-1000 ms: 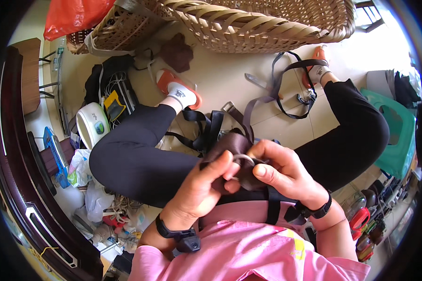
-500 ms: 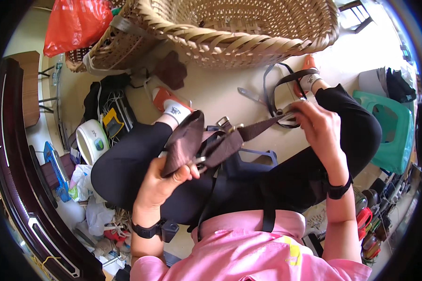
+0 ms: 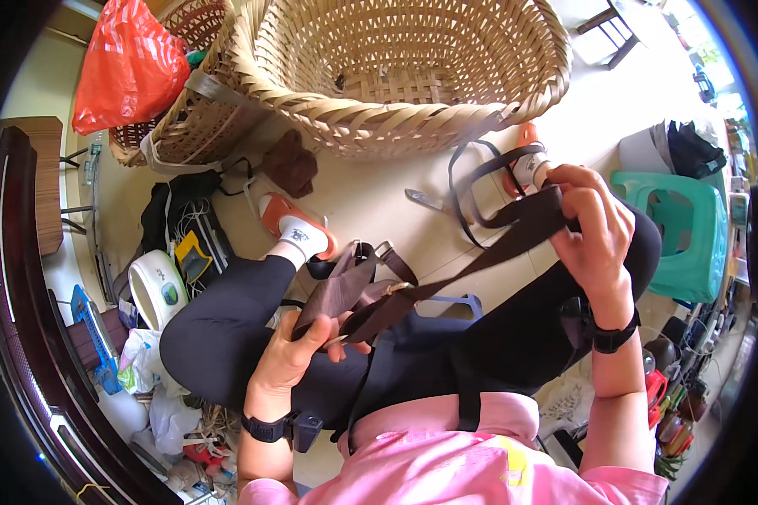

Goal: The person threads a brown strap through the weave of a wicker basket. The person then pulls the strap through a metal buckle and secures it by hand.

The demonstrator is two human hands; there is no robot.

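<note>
Strap [image 3: 509,242]: one, dark brown, held above the lap between the person's two hands; it slants up from the left to the right, with a broad folded section beside the left hand [image 3: 285,358].
Metal fittings: at least three; one pale piece [image 3: 338,340] at the left fingers, one gold-toned piece [image 3: 398,288] along the strap, one buckle [image 3: 384,247] on a brown end beyond.
Baskets: two, woven; the large basket [image 3: 379,130] at the top, a second basket [image 3: 198,126] to its left.
Red bag [image 3: 130,67]: one, plastic, on the second basket.
Sandals [image 3: 273,220]: two, orange, one on each foot, worn with two white socks [image 3: 299,237].
Floor items: one brown cloth [image 3: 290,164], one flat blade-like piece [image 3: 427,199], one loop of narrow dark strap [image 3: 456,198] near the right foot; its link to the held strap cannot be told.
Stool [image 3: 680,273]: one, green, to the right.
Wrist bands [image 3: 268,430]: two, black, one per wrist.
Hands, spacing: well apart, strap between them.
Left hand, grip: partly curled, thumb and fingers gripping the brown material and touching the pale piece.
Right hand [image 3: 594,223], grip: fingers bent, clamped on the strap's upper part.
</note>
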